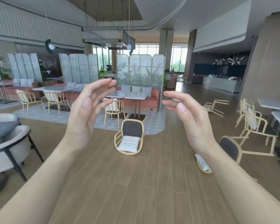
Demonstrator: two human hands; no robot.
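Both of my arms are stretched forward over a wooden floor. My left hand point(86, 113) is raised with its fingers spread and lightly bent, holding nothing. My right hand point(191, 118) mirrors it, palm turned inward, fingers relaxed and empty. Between and beyond the hands a tan wooden chair point(129, 136) lies tipped on its back on the floor, dark seat facing me, with a striped white cushion point(128, 143) on its backrest. Neither hand touches the chair.
A second tipped chair point(229, 147) lies at the right, partly hidden by my right forearm, and a third point(214, 106) farther back. Upright chairs and marble tables point(136, 94) stand on a grey rug ahead. A padded armchair point(11, 147) is at the left.
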